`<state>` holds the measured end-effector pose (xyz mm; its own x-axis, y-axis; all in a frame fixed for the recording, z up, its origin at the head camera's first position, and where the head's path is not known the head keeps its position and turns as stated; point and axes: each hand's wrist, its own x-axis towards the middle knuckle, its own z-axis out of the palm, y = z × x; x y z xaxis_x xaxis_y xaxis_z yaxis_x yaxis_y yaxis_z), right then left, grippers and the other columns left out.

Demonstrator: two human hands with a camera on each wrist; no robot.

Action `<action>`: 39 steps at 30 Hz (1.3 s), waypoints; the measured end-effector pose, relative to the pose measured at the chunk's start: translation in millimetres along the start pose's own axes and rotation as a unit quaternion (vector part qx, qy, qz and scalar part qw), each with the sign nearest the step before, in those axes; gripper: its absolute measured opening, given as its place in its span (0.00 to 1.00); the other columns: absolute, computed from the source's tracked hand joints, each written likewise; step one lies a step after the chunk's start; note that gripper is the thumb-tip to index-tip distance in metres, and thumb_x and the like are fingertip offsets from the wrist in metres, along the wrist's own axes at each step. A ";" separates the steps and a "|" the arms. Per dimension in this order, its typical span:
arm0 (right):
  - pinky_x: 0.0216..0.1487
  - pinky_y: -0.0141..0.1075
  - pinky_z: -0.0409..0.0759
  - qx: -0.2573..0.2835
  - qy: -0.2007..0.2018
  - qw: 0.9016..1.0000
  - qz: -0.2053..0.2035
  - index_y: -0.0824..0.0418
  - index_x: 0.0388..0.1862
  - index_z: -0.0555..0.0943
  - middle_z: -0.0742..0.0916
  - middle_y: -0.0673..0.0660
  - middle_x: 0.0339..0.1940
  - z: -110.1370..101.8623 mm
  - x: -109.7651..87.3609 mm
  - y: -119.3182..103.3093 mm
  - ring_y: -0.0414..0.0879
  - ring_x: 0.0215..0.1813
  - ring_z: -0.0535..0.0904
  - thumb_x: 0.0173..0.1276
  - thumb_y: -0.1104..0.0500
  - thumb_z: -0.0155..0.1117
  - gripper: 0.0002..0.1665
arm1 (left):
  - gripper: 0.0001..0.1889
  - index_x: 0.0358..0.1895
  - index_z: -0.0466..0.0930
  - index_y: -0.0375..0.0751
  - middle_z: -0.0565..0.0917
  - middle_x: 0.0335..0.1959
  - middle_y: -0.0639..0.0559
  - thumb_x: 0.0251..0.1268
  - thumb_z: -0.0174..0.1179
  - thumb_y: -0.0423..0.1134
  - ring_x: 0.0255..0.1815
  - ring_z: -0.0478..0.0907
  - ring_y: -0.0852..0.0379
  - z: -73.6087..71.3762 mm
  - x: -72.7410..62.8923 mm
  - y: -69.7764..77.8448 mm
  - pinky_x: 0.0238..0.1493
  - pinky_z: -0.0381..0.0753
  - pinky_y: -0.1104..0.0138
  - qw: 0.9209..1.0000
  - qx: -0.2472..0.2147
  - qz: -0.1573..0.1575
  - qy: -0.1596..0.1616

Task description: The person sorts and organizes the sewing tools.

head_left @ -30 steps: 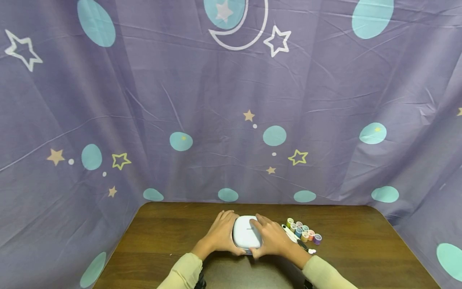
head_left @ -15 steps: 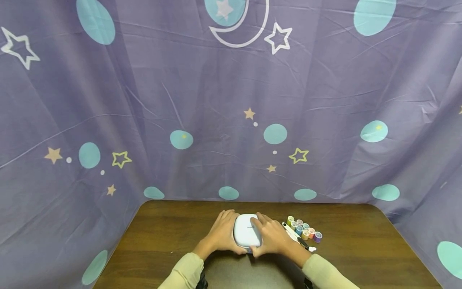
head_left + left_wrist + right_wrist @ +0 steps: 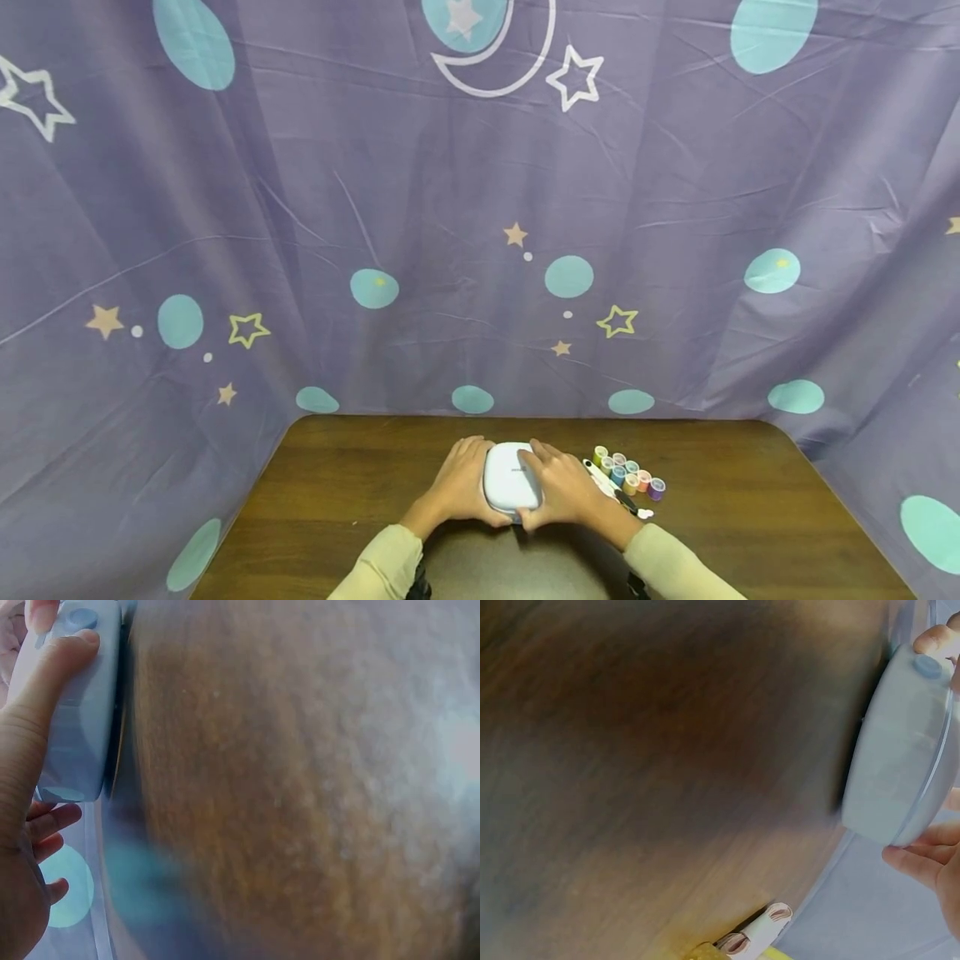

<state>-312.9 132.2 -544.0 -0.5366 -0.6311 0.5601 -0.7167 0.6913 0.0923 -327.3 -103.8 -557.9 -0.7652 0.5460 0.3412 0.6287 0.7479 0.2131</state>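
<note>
Left grip (image 3: 463,485) and right grip (image 3: 566,490) held opposite sides of a rounded white box (image 3: 892,750) on the table (image 3: 337,492) before me, my hold seemingly complete, its lid (image 3: 507,487) not yet raised and the small colourful cylinders (image 3: 631,483) to the right untouched.

Our left hand (image 3: 463,485) and right hand (image 3: 564,490) face each other, fingers (image 3: 915,864) curved, thumbs (image 3: 64,661) and sleeved forearms (image 3: 381,562) nearer us than those fingers.
</note>
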 end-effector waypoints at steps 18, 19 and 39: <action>0.44 0.46 0.87 0.050 -0.042 0.997 0.036 0.61 0.58 0.83 0.88 0.69 0.54 -16.5 15.9 9.9 0.57 0.48 0.89 0.41 0.32 0.75 0.49 | 0.57 0.59 0.72 0.40 0.79 0.52 0.50 0.20 0.80 0.72 0.61 0.73 0.48 -6.9 9.4 -2.2 0.69 0.70 0.52 0.999 0.032 0.015 0.025; 0.44 0.46 0.86 0.055 -0.047 0.997 0.037 0.60 0.58 0.83 0.88 0.68 0.54 -17.4 16.2 10.3 0.57 0.48 0.89 0.41 0.32 0.75 0.49 | 0.57 0.59 0.72 0.40 0.79 0.52 0.50 0.21 0.80 0.72 0.61 0.73 0.49 -7.2 8.3 -1.4 0.69 0.69 0.52 1.000 0.023 0.009 0.019; 0.41 0.34 0.82 0.195 -0.132 0.970 0.063 0.62 0.60 0.81 0.88 0.55 0.54 -33.9 14.5 16.8 0.45 0.47 0.85 0.53 0.37 0.74 0.42 | 0.62 0.70 0.66 0.34 0.78 0.60 0.46 0.33 0.79 0.70 0.65 0.72 0.45 -11.3 -11.0 9.6 0.71 0.66 0.46 0.997 -0.072 0.002 -0.018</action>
<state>-317.7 146.6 -506.5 -0.6897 -0.6536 0.3117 -0.7240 0.6163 -0.3098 -311.4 -106.9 -549.2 -0.7655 0.5641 0.3095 0.6432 0.6854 0.3413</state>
